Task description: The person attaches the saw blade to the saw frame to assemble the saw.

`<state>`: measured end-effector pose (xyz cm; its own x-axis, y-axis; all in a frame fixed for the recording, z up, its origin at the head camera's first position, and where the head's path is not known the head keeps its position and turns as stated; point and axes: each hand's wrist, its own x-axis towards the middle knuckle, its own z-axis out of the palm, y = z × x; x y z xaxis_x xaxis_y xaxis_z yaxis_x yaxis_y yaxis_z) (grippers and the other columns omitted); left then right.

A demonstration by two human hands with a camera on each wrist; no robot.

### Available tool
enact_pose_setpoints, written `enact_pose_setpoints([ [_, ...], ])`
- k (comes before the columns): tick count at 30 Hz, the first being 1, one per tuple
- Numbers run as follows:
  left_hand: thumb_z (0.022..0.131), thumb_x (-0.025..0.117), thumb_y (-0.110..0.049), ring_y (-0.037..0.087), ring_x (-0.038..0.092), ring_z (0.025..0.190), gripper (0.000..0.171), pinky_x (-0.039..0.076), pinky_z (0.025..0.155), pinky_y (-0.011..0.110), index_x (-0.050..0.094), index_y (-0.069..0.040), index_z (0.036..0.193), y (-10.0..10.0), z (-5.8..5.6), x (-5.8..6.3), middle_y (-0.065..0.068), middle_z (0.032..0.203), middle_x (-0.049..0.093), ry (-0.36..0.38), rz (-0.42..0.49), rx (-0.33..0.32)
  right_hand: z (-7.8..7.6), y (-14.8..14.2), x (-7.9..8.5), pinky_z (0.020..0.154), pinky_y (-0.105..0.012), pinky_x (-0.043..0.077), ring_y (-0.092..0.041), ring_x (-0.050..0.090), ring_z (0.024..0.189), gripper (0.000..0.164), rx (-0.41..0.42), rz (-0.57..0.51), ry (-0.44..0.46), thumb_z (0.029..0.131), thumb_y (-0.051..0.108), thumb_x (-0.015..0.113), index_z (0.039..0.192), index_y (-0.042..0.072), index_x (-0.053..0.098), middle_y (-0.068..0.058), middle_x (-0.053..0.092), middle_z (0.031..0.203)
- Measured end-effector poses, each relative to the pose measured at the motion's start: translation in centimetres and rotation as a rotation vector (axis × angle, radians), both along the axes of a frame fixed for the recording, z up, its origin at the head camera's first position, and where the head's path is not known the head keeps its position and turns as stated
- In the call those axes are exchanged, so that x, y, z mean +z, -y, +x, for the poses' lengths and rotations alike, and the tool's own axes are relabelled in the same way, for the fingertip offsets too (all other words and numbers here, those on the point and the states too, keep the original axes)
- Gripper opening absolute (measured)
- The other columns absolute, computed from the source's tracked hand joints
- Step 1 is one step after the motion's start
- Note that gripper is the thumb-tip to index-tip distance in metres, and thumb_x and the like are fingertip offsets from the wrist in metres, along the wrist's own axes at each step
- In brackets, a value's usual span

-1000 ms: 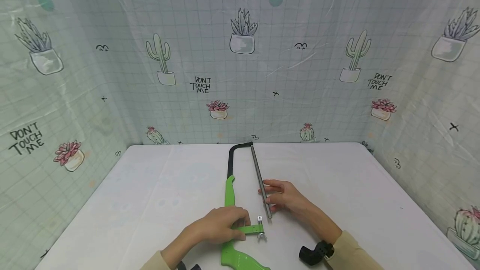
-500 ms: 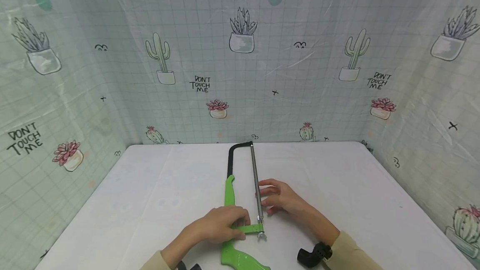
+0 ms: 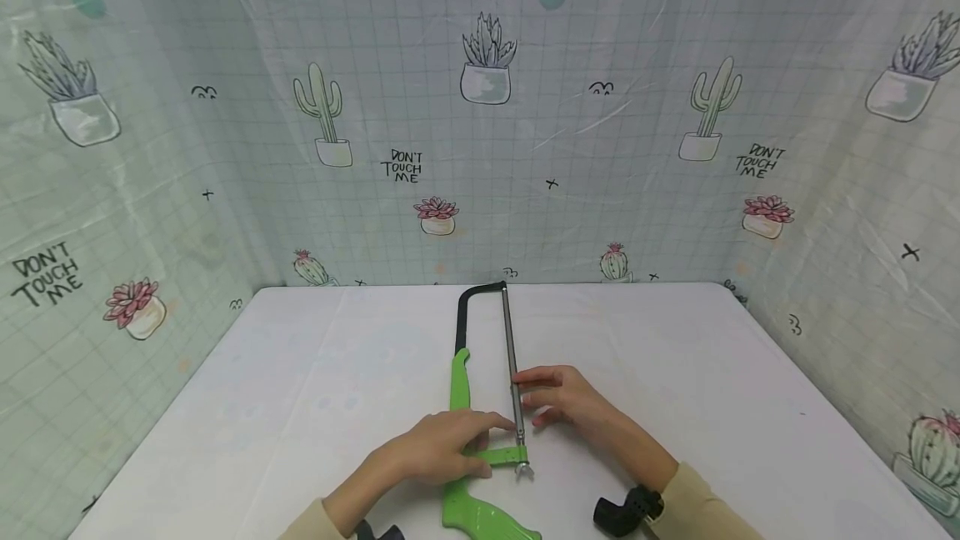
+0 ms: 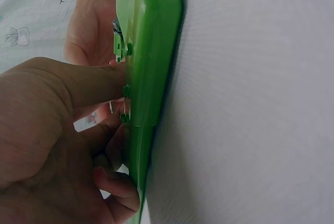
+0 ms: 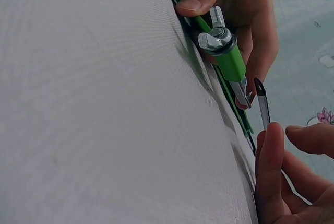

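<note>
A hacksaw frame [image 3: 460, 386] with a green body and handle and a black far arm lies on the white table. My left hand [image 3: 442, 444] holds the frame at its green near arm, with the index finger stretched toward the blade [image 3: 511, 340]. Along the blade's right side, my right hand [image 3: 573, 402] touches it with nearly straight fingers. The blade's far end meets the black arm's tip. In the right wrist view, the blade's near end [image 5: 263, 104] stands close beside the metal pin [image 5: 241, 93]. A wing nut [image 5: 219, 33] sits behind that pin on the green bracket.
A white tabletop [image 3: 337, 373] surrounds the saw. Behind it and at both sides hangs a pale curtain [image 3: 555, 232] printed with cacti. Black wrist camera mounts are on both wrists, the right mount [image 3: 628, 512] showing most.
The blade's near end has swung left from beside the bracket to line up with the pin. My right hand shifted slightly left with it. My left index finger has stretched toward the blade.
</note>
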<state>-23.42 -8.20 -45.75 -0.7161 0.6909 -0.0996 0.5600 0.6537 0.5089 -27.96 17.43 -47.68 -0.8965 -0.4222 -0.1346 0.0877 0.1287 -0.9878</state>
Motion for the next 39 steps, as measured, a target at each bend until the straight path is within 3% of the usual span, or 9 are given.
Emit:
enact_pose_setpoints([
  [29, 0.091, 0.078, -0.033, -0.001, 0.052, 0.090, 0.049, 0.045, 0.076, 0.026, 0.062, -0.039, 0.136, 0.07, -0.12, 0.41, -0.018, 0.101, 0.060, -0.001, -0.014, -0.008, 0.11, -0.05, 0.15, 0.069, -0.028, 0.060, -0.013, 0.068, 0.090, 0.044, 0.004, 0.020, -0.019, 0.094, 0.006, 0.063, 0.134, -0.012, 0.059, -0.026, 0.062, 0.134],
  [39, 0.091, 0.077, -0.034, -0.001, 0.053, 0.091, 0.048, 0.046, 0.078, 0.026, 0.062, -0.039, 0.136, 0.06, -0.02, 0.53, -0.018, 0.102, 0.061, 0.004, -0.015, -0.003, 0.39, 0.31, 0.23, 0.053, -0.024, 0.052, -0.012, 0.067, 0.074, 0.045, -0.026, 0.128, -0.106, 0.087, 0.004, 0.071, 0.130, -0.006, 0.064, -0.020, 0.072, 0.111],
])
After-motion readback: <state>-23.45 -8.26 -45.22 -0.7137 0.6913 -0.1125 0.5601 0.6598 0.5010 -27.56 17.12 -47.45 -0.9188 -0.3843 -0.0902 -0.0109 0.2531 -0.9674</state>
